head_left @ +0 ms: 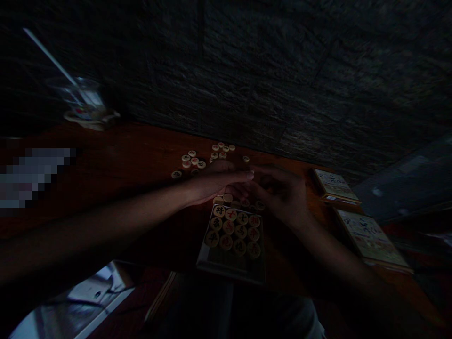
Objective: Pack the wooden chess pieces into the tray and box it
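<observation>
Above the far end of a small box (229,261), my left hand (221,178) and my right hand (284,193) meet at the fingertips. Cupped, with its thumb pointing right, the left hand has its fingers curled below. My right thumb and forefinger come together by the left thumb tip; whatever lies between them is hidden. Round Chinese chess pieces (229,227) with red and black characters fill rows in the box, whose near part shows bare bottom. More wooden pieces (228,198) lie just beyond it, under the hands.
Loose chess pieces (194,161) are scattered on the wooden table (141,146) toward the dark stone wall (229,84). Two flat printed boxes (370,235) lie at right. A clear cup (86,99) with a straw stands back left. A pixelated patch covers the left edge.
</observation>
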